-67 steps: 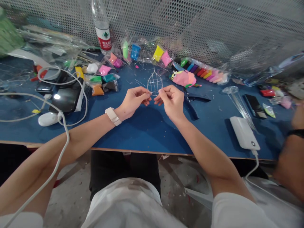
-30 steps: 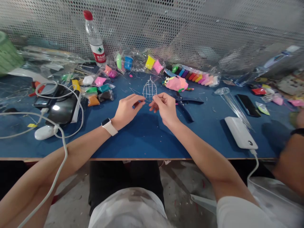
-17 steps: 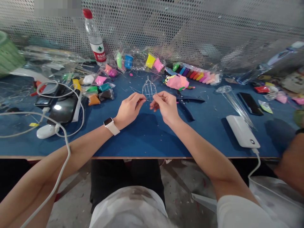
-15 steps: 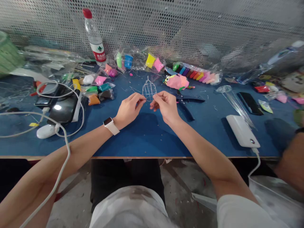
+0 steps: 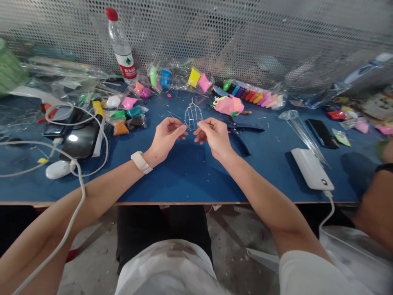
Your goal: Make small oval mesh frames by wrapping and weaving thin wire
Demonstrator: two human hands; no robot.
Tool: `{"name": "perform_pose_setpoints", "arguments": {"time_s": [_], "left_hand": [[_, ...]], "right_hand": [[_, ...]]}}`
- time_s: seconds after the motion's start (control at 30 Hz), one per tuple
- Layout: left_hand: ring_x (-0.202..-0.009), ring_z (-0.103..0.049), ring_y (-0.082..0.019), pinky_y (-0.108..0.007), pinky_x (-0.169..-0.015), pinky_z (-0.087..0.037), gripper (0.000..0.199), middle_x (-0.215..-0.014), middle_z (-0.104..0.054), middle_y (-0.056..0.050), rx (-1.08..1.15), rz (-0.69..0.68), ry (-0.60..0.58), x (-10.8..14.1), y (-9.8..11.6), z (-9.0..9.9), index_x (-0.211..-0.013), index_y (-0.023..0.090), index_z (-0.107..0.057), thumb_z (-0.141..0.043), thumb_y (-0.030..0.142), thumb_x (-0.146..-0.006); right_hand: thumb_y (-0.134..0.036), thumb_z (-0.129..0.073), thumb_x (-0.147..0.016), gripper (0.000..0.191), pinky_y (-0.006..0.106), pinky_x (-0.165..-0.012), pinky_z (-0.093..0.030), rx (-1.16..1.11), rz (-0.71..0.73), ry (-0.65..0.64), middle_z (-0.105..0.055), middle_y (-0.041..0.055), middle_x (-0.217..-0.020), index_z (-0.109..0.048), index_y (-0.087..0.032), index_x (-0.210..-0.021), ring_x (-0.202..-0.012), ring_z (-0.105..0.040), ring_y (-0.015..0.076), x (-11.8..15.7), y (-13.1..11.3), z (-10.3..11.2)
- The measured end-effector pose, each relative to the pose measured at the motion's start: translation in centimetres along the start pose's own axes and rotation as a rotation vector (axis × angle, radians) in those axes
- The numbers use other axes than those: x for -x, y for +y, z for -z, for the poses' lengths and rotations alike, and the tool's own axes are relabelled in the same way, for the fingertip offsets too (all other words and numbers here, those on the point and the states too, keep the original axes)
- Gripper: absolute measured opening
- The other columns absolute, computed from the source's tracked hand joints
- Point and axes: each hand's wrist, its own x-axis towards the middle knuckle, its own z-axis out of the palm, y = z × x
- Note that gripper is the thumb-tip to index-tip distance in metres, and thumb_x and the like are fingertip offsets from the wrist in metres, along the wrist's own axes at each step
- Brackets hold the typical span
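A small wire frame (image 5: 193, 116), rounded with crossing wires inside and a short tip at the top, is held upright above the blue table. My left hand (image 5: 166, 137) pinches its lower left edge between thumb and fingers. On the other side, my right hand (image 5: 213, 136) grips the lower right edge with thumb and index finger, its other fingers curled below. A white watch band circles my left wrist. Dark-handled pliers (image 5: 241, 139) lie just right of my right hand, and a pink clay figure (image 5: 229, 105) rests behind them.
Bagged coloured clay (image 5: 121, 128) and a black phone (image 5: 81, 139) with white cables lie left. A water bottle (image 5: 125, 61) stands by the perforated metal panel (image 5: 245, 37). Clay sticks (image 5: 251, 96) lie behind; a white power bank (image 5: 311, 169) and another person's arm (image 5: 376, 200) are right.
My left hand has rolled, so its thumb now shows along the top and the watch face has turned out of view. The wire frame and my right hand have barely moved.
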Motion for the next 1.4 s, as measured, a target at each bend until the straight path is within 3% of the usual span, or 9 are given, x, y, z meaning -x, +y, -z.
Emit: {"name": "perform_pose_setpoints", "arguments": {"time_s": [0.1,0.27,0.5,0.7,0.83,1.13,1.23,1.4], "left_hand": [[-0.083,-0.08,-0.012,-0.027,-0.084,-0.067,0.023,-0.095,-0.082,-0.002,0.149,0.122,0.006,0.0,0.3,-0.2,-0.109,0.018,-0.066,-0.085,0.009,-0.099],[-0.078,-0.081,-0.011,-0.026,-0.081,-0.065,0.018,-0.09,-0.081,-0.001,0.248,0.227,-0.009,0.0,0.7,-0.4,-0.108,0.015,-0.067,-0.078,0.003,-0.103],[-0.069,-0.072,-0.009,-0.025,-0.069,-0.056,0.024,-0.08,-0.074,0.004,0.179,0.214,0.001,-0.2,0.6,-0.1,-0.106,0.015,-0.069,-0.08,-0.003,-0.096],[-0.069,-0.073,-0.01,-0.027,-0.065,-0.054,0.031,-0.083,-0.074,0.005,0.106,0.183,-0.003,-0.4,0.7,-0.2,-0.114,0.015,-0.067,-0.081,-0.003,-0.093],[-0.073,-0.074,-0.012,-0.027,-0.067,-0.055,0.036,-0.081,-0.075,0.004,0.011,0.133,-0.024,-0.5,0.5,0.1,-0.12,0.016,-0.067,-0.08,-0.002,-0.092],[-0.073,-0.074,-0.011,-0.028,-0.076,-0.059,0.042,-0.084,-0.079,0.003,0.042,0.098,-0.148,-0.8,0.3,0.9,-0.126,0.015,-0.065,-0.083,0.004,-0.09],[-0.074,-0.075,-0.012,-0.029,-0.077,-0.06,0.038,-0.085,-0.079,0.001,0.024,0.086,-0.157,-0.8,0.2,1.0,-0.121,0.016,-0.068,-0.086,0.007,-0.089],[-0.07,-0.071,-0.012,-0.03,-0.074,-0.059,0.03,-0.079,-0.076,0.002,-0.012,0.064,-0.054,-0.7,-0.1,0.7,-0.112,0.016,-0.071,-0.086,0.006,-0.087]], "right_hand": [[-0.03,-0.08,-0.105,0.023,0.022,-0.048,-0.05,0.03,-0.015,-0.011,-0.084,0.0028,-0.077,-0.069,-0.023,-0.087,-0.052,-0.072,0.0107,0.0,0.0,-0.1],[-0.033,-0.08,-0.105,0.024,0.022,-0.047,-0.049,0.07,-0.002,-0.04,-0.083,0.0028,-0.076,-0.067,-0.023,-0.087,-0.052,-0.072,0.0112,0.0,0.3,-0.1],[-0.036,-0.082,-0.102,0.025,0.024,-0.047,-0.05,0.096,0.038,-0.089,-0.085,0.005,-0.077,-0.069,-0.023,-0.086,-0.053,-0.074,0.0125,0.1,0.5,-0.1],[-0.033,-0.08,-0.102,0.023,0.023,-0.047,-0.05,0.097,-0.036,-0.093,-0.084,0.0049,-0.077,-0.068,-0.023,-0.086,-0.054,-0.074,0.0124,0.1,0.2,0.0],[-0.032,-0.08,-0.103,0.023,0.023,-0.047,-0.05,0.117,-0.045,-0.091,-0.084,0.0045,-0.076,-0.068,-0.023,-0.086,-0.053,-0.073,0.0121,0.2,0.1,-0.1],[-0.025,-0.08,-0.103,0.024,0.024,-0.045,-0.05,0.101,-0.058,-0.101,-0.082,0.004,-0.071,-0.068,-0.022,-0.082,-0.051,-0.073,0.0124,-0.1,0.3,0.2],[-0.032,-0.082,-0.103,0.025,0.025,-0.045,-0.051,0.128,-0.015,-0.1,-0.082,0.0041,-0.072,-0.068,-0.023,-0.084,-0.051,-0.072,0.0128,-0.1,0.5,0.2],[-0.05,-0.08,-0.104,0.033,0.029,-0.048,-0.053,0.259,0.187,-0.109,-0.083,0.0031,-0.074,-0.066,-0.026,-0.087,-0.054,-0.073,0.0143,0.6,0.7,-0.2]]}}
